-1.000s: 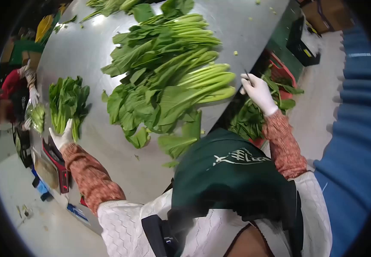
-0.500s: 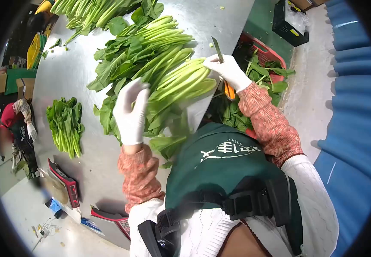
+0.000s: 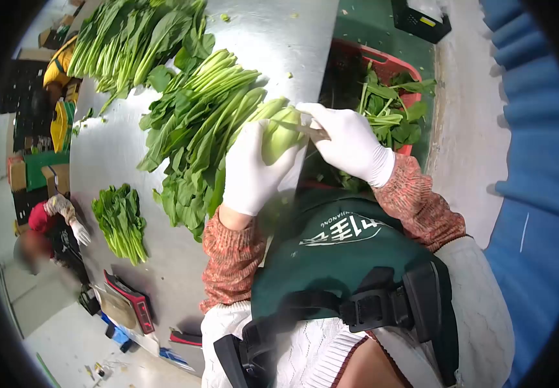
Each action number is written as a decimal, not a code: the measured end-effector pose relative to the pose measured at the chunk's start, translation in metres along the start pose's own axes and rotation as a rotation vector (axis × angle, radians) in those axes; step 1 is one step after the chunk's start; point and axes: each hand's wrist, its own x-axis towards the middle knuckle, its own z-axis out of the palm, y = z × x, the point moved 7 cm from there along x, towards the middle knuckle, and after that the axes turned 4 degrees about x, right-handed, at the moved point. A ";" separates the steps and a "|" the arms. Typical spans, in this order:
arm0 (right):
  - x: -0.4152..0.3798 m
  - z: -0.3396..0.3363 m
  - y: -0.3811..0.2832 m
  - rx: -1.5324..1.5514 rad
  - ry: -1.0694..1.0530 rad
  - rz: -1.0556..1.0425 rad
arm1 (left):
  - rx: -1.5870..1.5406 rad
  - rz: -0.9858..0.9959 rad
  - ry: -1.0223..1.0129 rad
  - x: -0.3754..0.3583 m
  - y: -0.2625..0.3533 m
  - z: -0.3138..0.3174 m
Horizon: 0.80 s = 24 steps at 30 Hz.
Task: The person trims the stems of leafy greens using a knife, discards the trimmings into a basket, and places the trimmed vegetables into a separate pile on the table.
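Note:
My left hand (image 3: 253,169), in a white glove, is closed around a bunch of leafy greens (image 3: 281,132) near the table's edge, the pale stem ends pointing right. Close beside those stem ends, my right hand (image 3: 347,139), also gloved, is wrapped round the knife (image 3: 312,131), of which only part shows between the fingers and the stems. A larger pile of greens (image 3: 192,123) lies just left of the held bunch on the metal table (image 3: 292,39).
More greens (image 3: 144,39) lie at the table's far end and a small bunch (image 3: 121,223) at the left. Red scales (image 3: 131,301) stand near the lower left. A red crate (image 3: 399,64) holds loose leaves at the right. A co-worker (image 3: 53,226) is across the table.
My left hand has moved right and closed on the bunch. The knife, upright before, is now down at the stem ends with my right hand. The whole view has shifted.

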 end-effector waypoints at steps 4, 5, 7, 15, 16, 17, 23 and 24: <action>-0.010 -0.014 0.011 -0.009 0.057 0.048 | -0.087 0.000 -0.086 0.005 0.026 0.007; -0.012 -0.016 0.016 0.005 0.064 0.049 | -0.131 -0.013 -0.113 0.007 0.028 0.009; -0.012 -0.011 0.056 0.038 0.021 0.166 | -0.219 -0.041 -0.164 0.011 0.035 0.012; -0.027 -0.098 0.052 0.752 0.066 0.242 | -1.348 -0.173 -0.552 0.048 0.068 0.036; -0.024 -0.110 0.031 0.724 0.036 0.079 | -1.433 -0.157 -0.584 0.050 0.071 0.044; -0.023 -0.115 0.018 0.731 -0.034 -0.001 | -1.517 -0.145 -0.615 0.049 0.073 0.054; -0.017 -0.092 0.006 0.941 -0.382 -0.033 | -1.627 -0.184 -0.739 0.034 0.074 0.089; -0.019 -0.092 0.010 0.968 -0.368 -0.008 | -1.522 -0.220 -0.718 0.035 0.065 0.084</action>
